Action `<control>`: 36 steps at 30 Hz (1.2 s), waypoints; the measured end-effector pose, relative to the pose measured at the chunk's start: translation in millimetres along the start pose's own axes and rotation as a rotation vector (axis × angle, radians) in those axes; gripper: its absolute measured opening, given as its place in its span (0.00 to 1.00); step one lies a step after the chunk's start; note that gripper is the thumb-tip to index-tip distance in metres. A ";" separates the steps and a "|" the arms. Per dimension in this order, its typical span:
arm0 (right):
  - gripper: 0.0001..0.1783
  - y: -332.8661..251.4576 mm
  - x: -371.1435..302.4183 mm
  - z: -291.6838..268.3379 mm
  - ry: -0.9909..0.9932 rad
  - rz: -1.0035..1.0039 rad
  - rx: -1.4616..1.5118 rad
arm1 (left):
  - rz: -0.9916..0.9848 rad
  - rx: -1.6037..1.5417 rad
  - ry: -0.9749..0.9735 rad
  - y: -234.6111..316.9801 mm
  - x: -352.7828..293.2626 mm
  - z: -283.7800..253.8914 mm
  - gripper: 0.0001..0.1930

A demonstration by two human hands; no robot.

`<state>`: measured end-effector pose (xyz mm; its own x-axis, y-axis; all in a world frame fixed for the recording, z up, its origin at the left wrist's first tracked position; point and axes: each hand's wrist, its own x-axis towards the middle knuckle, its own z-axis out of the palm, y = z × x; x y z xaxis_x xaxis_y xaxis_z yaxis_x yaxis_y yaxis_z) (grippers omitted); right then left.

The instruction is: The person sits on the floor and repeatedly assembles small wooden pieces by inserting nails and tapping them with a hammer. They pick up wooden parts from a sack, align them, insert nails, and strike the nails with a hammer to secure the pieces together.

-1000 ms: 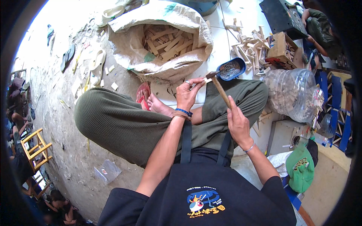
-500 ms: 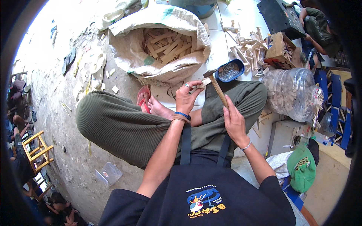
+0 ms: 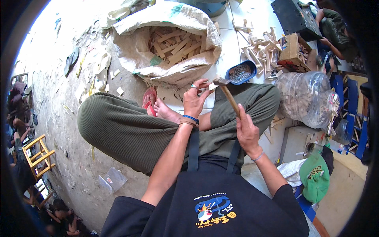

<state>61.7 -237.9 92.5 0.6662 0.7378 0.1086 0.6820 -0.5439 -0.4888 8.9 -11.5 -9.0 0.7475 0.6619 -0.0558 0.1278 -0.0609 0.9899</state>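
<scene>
My left hand (image 3: 193, 99) pinches a small pale wood piece (image 3: 212, 86) between thumb and fingers, above my crossed legs. My right hand (image 3: 248, 134) is wrapped round the wooden handle of a hammer (image 3: 229, 98). The hammer's head is right at the wood piece, close to my left fingertips; whether they touch I cannot tell. Any nail there is too small to make out. Just beyond the hammer head, by my right knee, sits a blue tray (image 3: 255, 70) holding many thin nails.
A large white sack (image 3: 128, 37) of wood strips (image 3: 179, 47) stands ahead. Right of it lie a loose wood pile (image 3: 262, 51), a wooden box (image 3: 291, 59) and a clear plastic jug (image 3: 302, 94) of wood bits. Another person (image 3: 335, 33) sits far right. Sandals (image 3: 103, 71) lie left.
The hammer head has dropped slightly toward the wood piece, and my right hand has shifted a little nearer to me. My left hand keeps its pinch almost in place.
</scene>
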 end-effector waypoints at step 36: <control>0.36 7.1 -0.2 4.4 -0.088 -0.038 -0.088 | -0.063 -0.035 -0.011 -5.0 2.4 2.1 0.20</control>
<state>65.0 -240.2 85.2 0.6132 0.7885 0.0473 0.7325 -0.5452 -0.4077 11.4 -11.2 -14.3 0.7461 0.6551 -0.1190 0.1517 0.0068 0.9884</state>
